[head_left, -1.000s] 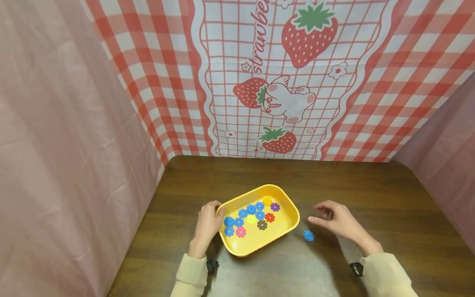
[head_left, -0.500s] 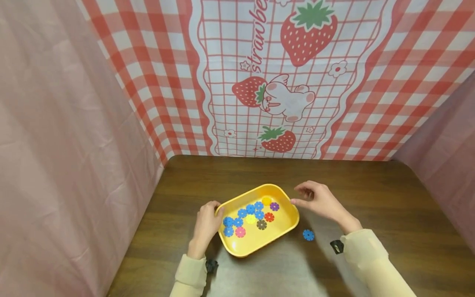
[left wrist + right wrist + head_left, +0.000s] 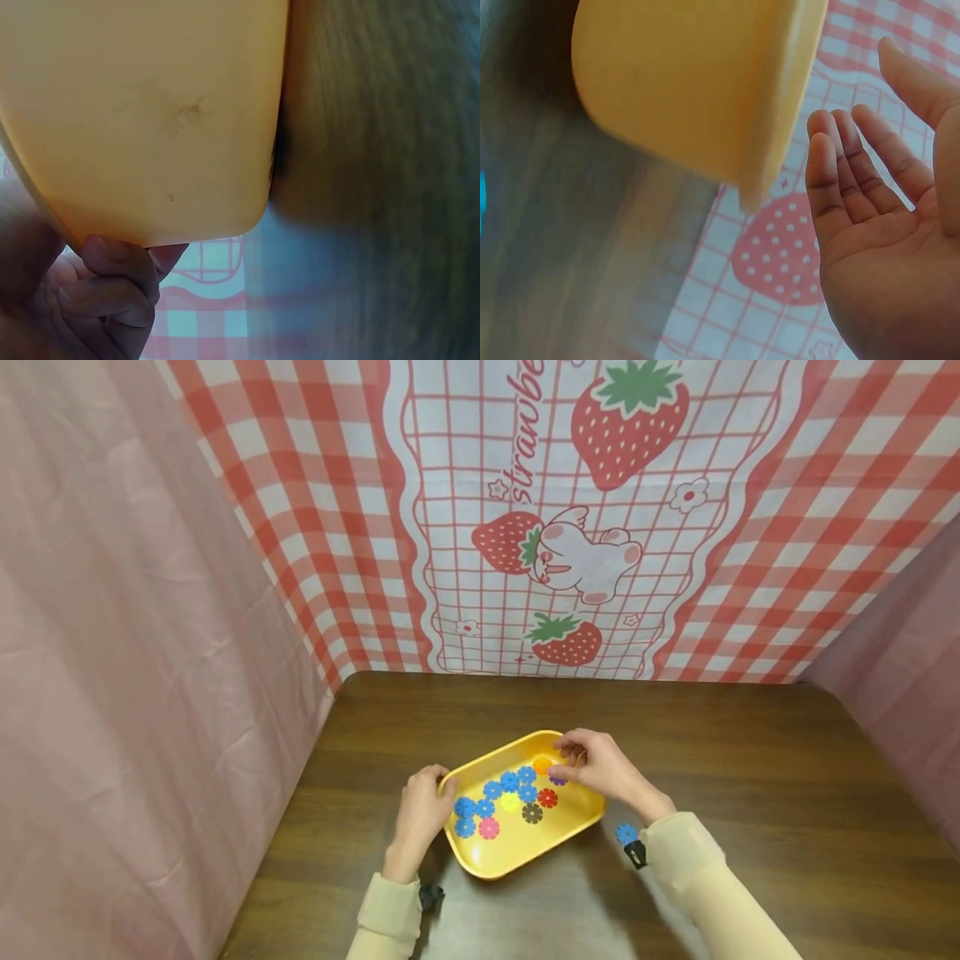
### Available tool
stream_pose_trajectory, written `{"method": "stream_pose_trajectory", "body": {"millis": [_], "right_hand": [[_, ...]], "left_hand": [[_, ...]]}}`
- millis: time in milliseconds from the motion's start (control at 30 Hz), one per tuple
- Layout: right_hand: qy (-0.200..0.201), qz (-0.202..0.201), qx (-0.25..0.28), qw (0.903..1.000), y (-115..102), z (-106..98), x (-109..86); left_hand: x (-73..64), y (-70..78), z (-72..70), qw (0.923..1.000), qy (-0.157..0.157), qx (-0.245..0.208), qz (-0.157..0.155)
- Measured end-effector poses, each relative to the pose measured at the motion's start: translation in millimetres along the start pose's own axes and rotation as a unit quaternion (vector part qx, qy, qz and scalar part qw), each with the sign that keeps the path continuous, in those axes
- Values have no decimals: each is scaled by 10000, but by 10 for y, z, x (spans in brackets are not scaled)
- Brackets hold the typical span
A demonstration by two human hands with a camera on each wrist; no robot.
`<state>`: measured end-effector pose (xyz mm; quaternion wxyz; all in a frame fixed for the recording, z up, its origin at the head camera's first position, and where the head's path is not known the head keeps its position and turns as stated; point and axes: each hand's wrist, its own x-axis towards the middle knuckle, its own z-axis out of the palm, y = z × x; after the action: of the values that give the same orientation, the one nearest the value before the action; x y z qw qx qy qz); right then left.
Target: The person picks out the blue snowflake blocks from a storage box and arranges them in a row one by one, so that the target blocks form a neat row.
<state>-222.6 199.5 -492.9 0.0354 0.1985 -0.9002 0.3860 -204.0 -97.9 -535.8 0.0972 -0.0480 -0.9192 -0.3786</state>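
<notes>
A yellow plastic basin (image 3: 517,853) stands at an angle on the table, with several notched plastic discs inside. Its left end is gripped by my left hand (image 3: 420,810), thumb inside the rim; the left wrist view shows curled fingers (image 3: 120,289) below the basin wall. My right hand (image 3: 602,770) hovers over the far right end, fingers apart and empty. Thumb and fingertips hang near an orange disc (image 3: 542,766) and a purple disc (image 3: 558,781), which the thumb partly covers. Blue discs (image 3: 510,782), a red disc (image 3: 548,798), a brown disc (image 3: 532,813) and a pink disc (image 3: 489,828) lie nearby.
One blue disc (image 3: 626,833) lies on the wooden table (image 3: 735,760) right of the basin, partly behind the black wrist strap (image 3: 635,854). A checked strawberry cloth (image 3: 555,485) hangs behind the table. Pink curtain (image 3: 150,652) borders the left side.
My right hand has moved left, from beside the loose blue disc to over the basin's right end. The left hand and the basin have stayed in place.
</notes>
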Motion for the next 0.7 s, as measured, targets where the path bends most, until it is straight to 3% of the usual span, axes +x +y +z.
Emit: {"method": "stream_pose_trajectory", "body": {"millis": [400, 700], "right_hand": [[-303, 10, 39, 9995, -18, 392, 98], [-414, 373, -275, 9981, 8, 563, 100]], "left_hand": [[-1, 1, 5, 10000, 50, -27, 27], [-5, -1, 15, 10000, 45, -24, 10]]}}
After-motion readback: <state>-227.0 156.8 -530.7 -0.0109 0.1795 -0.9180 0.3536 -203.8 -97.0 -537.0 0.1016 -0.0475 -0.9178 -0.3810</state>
